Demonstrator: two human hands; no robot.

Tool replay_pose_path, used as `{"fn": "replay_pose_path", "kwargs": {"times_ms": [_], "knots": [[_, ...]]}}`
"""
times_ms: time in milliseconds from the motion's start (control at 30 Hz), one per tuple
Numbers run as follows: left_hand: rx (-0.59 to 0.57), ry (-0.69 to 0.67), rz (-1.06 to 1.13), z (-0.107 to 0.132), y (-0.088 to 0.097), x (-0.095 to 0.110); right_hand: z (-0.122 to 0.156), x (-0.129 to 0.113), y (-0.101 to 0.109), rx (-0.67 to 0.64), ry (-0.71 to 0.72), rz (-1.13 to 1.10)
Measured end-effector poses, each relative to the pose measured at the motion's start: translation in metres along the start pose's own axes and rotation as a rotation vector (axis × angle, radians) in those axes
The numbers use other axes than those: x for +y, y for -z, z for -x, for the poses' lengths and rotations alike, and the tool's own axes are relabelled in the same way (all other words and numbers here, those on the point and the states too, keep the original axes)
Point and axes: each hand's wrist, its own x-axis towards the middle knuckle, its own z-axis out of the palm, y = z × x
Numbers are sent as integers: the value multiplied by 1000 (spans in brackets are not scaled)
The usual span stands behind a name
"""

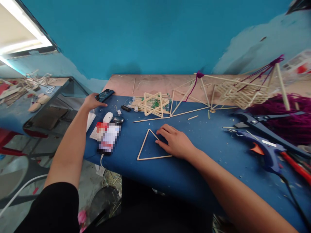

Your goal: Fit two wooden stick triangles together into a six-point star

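My left hand (pixel 92 101) is closed around the near end of a dark phone (pixel 105 95) at the table's left edge, its thumb reaching out below the phone. The phone's ringed back faces up. My right hand (pixel 176 142) lies over the right side of a flat triangle of thin wooden sticks (pixel 142 145), fingers apart and slightly bent. The hand hides the triangle's right corner. Behind it, a star of sticks (pixel 153 104) rests on a bundle of sticks (pixel 138 103). A larger stick frame (pixel 188 111) tied with purple yarn stands to the right.
A pixelated phone (pixel 109 137) with a white cable, a white mouse-shaped item (pixel 108 117) and a dark rounded case (pixel 118 120) lie at left. On the right are a blue glue gun (pixel 264 149), large cutters (pixel 259 121) and purple yarn (pixel 284 116). A teal wall (pixel 155 38) stands behind.
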Motion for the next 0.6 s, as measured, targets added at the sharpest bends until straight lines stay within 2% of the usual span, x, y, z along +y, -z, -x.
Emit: {"fn": "replay_pose_path", "kwargs": {"times_ms": [67, 100, 233, 400, 500, 600], "knots": [[90, -3, -54, -3, -1, 3, 0, 0, 0, -8, -7, 2], [96, 9, -17, -3, -2, 4, -1, 0, 0, -12, -11, 2], [33, 91, 280, -3, -1, 6, -1, -1, 0, -34, -24, -3], [-39, 147, 497, -3, -1, 3, -1, -2, 2, -36, -36, -15], [-75, 166, 771, -4, -4, -1, -1, -1, 2, -31, -32, -22], [-163, 129, 1114, -5, -6, -4, -1, -1, 1, -23, -20, -29]]}}
